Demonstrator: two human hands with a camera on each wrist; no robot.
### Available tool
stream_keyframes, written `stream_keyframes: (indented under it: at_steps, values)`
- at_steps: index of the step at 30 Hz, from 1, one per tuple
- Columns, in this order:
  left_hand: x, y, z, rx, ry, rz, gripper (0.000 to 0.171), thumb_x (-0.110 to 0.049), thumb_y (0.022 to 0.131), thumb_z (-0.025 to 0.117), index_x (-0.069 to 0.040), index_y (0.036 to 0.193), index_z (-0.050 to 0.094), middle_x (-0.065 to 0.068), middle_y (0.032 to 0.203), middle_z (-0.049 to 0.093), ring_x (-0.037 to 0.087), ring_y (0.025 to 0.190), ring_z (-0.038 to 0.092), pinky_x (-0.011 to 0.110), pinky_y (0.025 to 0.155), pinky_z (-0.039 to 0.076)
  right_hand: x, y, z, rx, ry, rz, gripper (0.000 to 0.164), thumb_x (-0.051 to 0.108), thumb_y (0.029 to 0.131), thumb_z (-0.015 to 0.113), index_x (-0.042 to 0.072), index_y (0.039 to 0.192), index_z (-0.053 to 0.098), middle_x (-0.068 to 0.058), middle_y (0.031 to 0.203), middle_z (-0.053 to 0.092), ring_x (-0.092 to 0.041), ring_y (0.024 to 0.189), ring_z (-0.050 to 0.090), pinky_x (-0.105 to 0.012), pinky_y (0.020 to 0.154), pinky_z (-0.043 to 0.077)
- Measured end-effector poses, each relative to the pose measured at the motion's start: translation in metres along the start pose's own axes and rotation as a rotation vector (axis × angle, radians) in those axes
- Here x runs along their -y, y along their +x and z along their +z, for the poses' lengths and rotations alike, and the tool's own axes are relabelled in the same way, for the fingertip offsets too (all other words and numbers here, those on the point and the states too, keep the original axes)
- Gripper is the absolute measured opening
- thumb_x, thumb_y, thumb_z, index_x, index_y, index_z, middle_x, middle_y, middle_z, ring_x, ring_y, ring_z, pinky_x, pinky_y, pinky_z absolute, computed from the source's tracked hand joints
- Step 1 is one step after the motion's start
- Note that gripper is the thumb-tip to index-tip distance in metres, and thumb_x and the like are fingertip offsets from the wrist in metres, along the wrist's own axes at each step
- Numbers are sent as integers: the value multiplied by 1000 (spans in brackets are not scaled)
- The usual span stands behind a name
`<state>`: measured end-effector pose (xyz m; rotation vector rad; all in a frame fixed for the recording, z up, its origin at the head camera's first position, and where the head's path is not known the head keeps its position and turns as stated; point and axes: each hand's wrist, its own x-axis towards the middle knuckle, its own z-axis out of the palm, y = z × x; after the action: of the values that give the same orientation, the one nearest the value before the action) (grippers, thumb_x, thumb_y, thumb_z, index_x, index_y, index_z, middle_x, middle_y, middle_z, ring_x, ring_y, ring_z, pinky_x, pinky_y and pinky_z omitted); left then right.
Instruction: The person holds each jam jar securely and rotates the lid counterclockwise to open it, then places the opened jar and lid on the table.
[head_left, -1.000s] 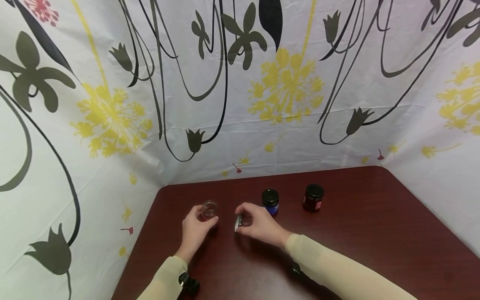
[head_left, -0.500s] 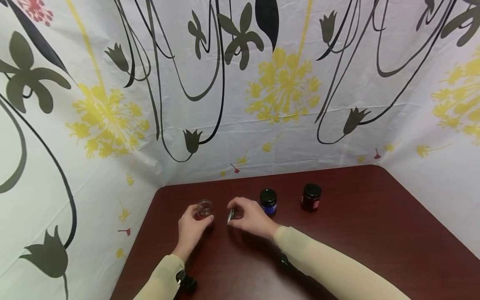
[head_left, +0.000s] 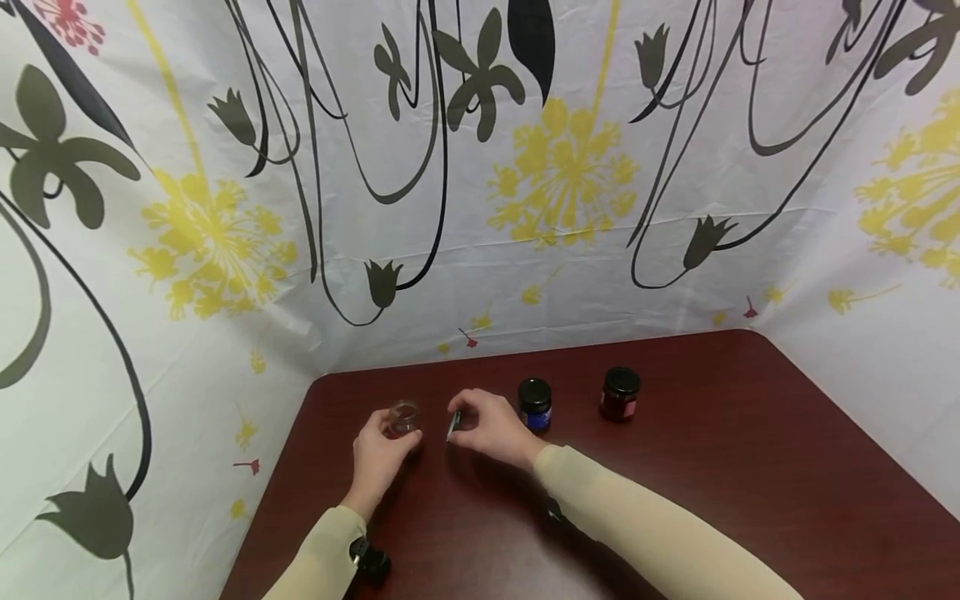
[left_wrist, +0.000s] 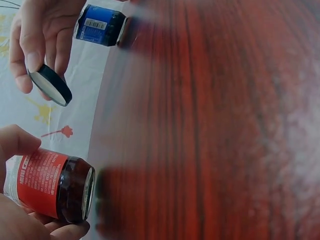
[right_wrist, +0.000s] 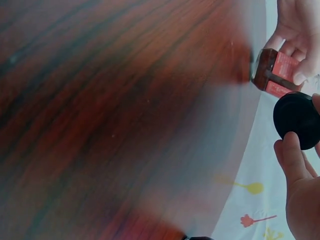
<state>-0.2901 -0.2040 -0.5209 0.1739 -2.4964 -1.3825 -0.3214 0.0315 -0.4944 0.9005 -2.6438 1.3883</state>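
Note:
My left hand (head_left: 377, 454) grips a glass jar with a red label (left_wrist: 41, 181), fingers and thumb around its sides. This jar has no lid on it; clear glass shows at its top and dark contents lower down. To its right, my right hand (head_left: 497, 429) pinches a round black lid (right_wrist: 298, 120) by its edge between thumb and fingers. The lid is held on edge, its pale inside turned toward the jar, with a small gap between the two. Just beyond the right hand stands a lidded jar with a blue label (head_left: 536, 406).
Another black-lidded jar (head_left: 620, 395), with a reddish label, stands farther right on the dark red-brown wooden table (head_left: 720, 433). A patterned white cloth (head_left: 480, 275) hangs along the table's back and both sides. A black wrist device (head_left: 371, 560) sits at the left sleeve.
My right hand has moved left with the lid, closing some of the distance to the open jar. The left hand keeps its grip on the jar, and the whole head view has shifted slightly.

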Motion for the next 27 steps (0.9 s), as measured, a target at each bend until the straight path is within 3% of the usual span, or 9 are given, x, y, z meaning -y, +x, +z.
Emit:
stream_keyframes:
  at_steps: [8,21,27]
  values:
    - [2,5,0,-17,-6,1,59,-30,79,85,-8,127,59,13,116,70,27,106,64,47,90,49,-2,11,2,-14,3,14,34,25,85,83,28,111,63,4,108,64,-3,95,63,-27,82,52]
    - [4,5,1,-15,-26,-4,56,-29,79,85,-9,125,60,12,114,71,27,104,64,47,89,50,-3,11,10,-15,7,45,34,24,84,83,27,113,65,2,106,65,-8,89,62,-30,80,51]
    - [6,5,1,1,-27,-6,56,-30,79,85,-11,125,60,9,113,71,24,104,64,46,88,49,-7,9,14,-4,14,54,38,22,83,84,18,117,66,3,104,66,-8,87,62,-29,79,52]
